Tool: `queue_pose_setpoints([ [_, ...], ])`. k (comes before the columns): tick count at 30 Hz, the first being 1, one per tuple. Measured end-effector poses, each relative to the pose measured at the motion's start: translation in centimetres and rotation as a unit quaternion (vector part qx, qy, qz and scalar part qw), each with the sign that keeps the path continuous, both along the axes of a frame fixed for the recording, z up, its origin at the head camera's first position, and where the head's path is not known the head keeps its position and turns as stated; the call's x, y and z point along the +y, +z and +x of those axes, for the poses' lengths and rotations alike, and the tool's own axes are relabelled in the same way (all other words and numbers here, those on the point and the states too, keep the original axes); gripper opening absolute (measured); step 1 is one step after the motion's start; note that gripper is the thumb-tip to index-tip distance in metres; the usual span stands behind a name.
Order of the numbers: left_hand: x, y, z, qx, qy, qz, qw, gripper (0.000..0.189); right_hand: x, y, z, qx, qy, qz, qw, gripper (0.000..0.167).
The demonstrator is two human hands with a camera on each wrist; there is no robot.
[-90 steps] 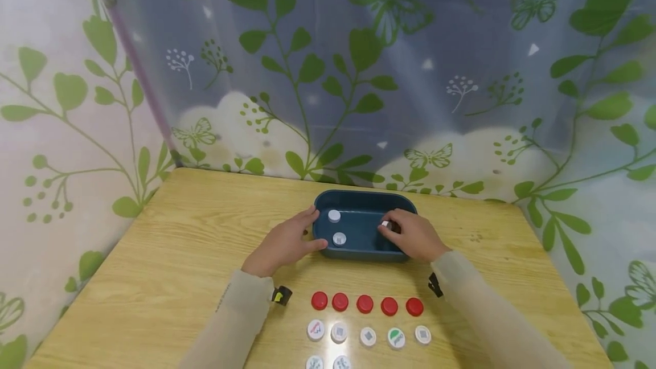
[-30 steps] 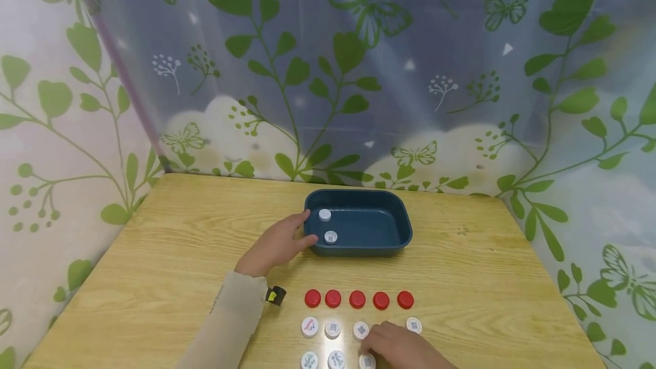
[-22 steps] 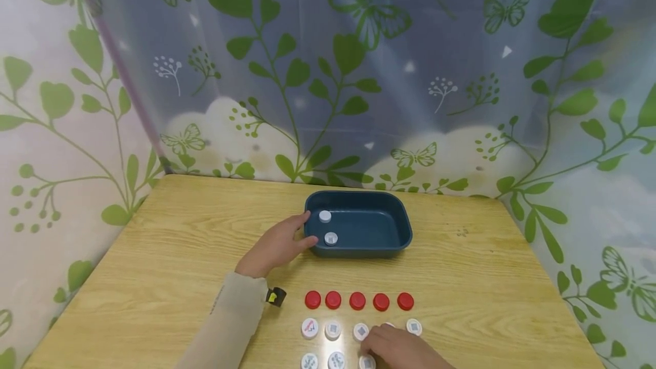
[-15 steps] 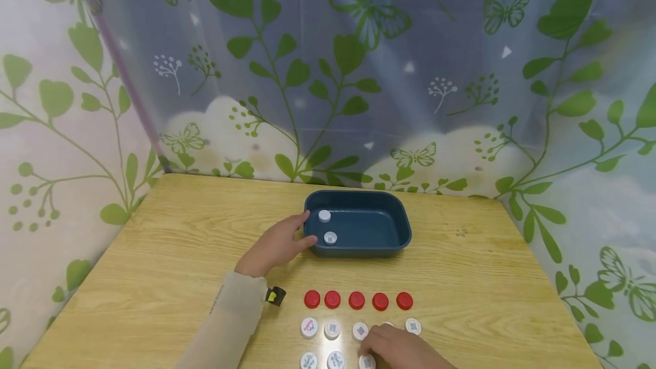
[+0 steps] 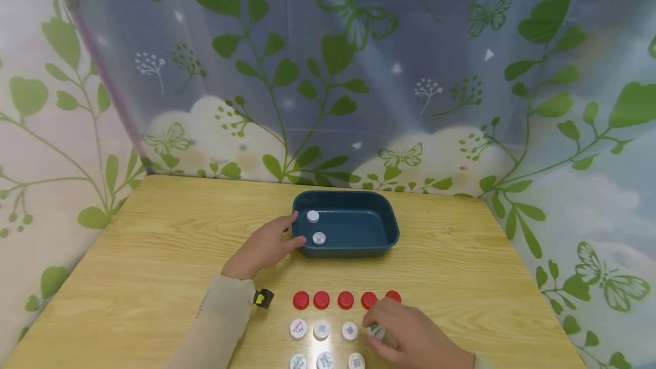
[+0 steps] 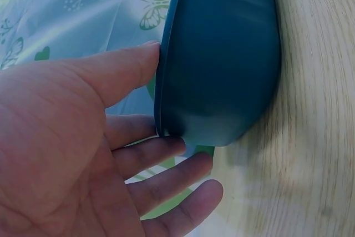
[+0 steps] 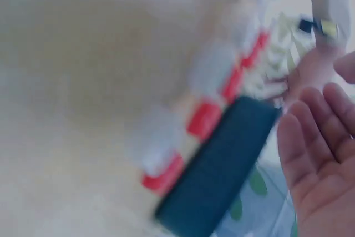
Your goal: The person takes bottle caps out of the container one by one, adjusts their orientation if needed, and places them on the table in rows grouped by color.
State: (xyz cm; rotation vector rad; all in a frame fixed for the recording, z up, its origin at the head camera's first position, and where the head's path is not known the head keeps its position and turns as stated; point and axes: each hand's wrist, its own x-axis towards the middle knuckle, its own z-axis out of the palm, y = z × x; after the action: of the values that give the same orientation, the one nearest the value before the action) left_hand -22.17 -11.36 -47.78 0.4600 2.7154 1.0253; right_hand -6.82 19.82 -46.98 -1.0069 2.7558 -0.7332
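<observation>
In the head view my left hand rests at the left end of a dark blue tray, thumb and fingertips at its rim. The left wrist view shows its fingers loosely extended against the tray wall. Two white bottle caps, one farther back and one nearer, lie in the tray's left part. My right hand is over the white-and-green bottle cap, thumb and fingers spread around it, partly hiding it. In the blurred right wrist view the right hand's fingers are extended.
A row of red bottle caps lies in front of the tray. Nearer are white caps with printed tops, then a third row at the frame's bottom edge. A patterned curtain stands behind the wooden table.
My right hand left the tray with a white cap, which now lies in the nearest row. It has since moved right and up to the white-and-green cap. My left hand stays at the tray.
</observation>
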Motion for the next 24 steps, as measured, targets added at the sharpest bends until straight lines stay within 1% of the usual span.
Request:
queue_pose_setpoints([
  [2,-0.3,-0.2,-0.1,-0.004,0.002,0.000,1.0000,0.075,0.0,0.7,-1.5,0.052,-0.019,-0.033,0.9979,0.012],
  [3,-0.5,-0.3,0.0,-0.008,0.003,0.000,1.0000,0.074,-0.1,1.1,-2.3,0.068,-0.031,-0.043,0.9962,0.015],
  [4,-0.6,-0.4,0.0,-0.011,0.003,0.001,0.9999,0.074,-0.3,1.5,-3.3,0.073,-0.042,-0.047,0.9953,0.017],
  [6,-0.7,-0.7,0.1,-0.016,0.002,0.002,0.9999,0.074,-0.8,2.5,-5.5,0.080,-0.052,-0.040,0.9946,0.019],
  [9,-0.9,-1.0,0.1,-0.020,0.002,0.003,0.9998,0.074,-2.2,3.9,-9.4,0.087,-0.048,0.003,0.9951,0.022],
  [12,-1.0,-1.0,0.0,-0.017,0.004,0.004,0.9998,0.073,-3.8,4.9,-13.4,0.095,-0.037,0.052,0.9934,0.027],
  [14,-0.9,-0.8,-0.1,-0.017,0.007,0.004,0.9998,0.073,-4.8,5.3,-15.9,0.098,-0.028,0.087,0.9909,0.032],
  [16,-0.8,-0.7,-0.1,-0.016,0.005,0.008,0.9998,0.073,-5.7,5.3,-17.8,0.100,-0.011,0.122,0.9874,0.037],
  [19,-0.5,-0.5,-0.2,-0.020,0.000,0.018,0.9996,0.074,-7.0,4.7,-19.8,0.103,0.025,0.186,0.9768,0.046],
  [21,-0.4,-0.4,-0.1,-0.021,-0.004,0.026,0.9994,0.074,-7.8,4.0,-20.6,0.094,0.050,0.219,0.9699,0.048],
  [24,-0.7,-0.3,-0.1,-0.021,0.001,0.030,0.9993,0.073,-9.0,2.8,-21.1,0.068,0.083,0.242,0.9642,0.043],
])
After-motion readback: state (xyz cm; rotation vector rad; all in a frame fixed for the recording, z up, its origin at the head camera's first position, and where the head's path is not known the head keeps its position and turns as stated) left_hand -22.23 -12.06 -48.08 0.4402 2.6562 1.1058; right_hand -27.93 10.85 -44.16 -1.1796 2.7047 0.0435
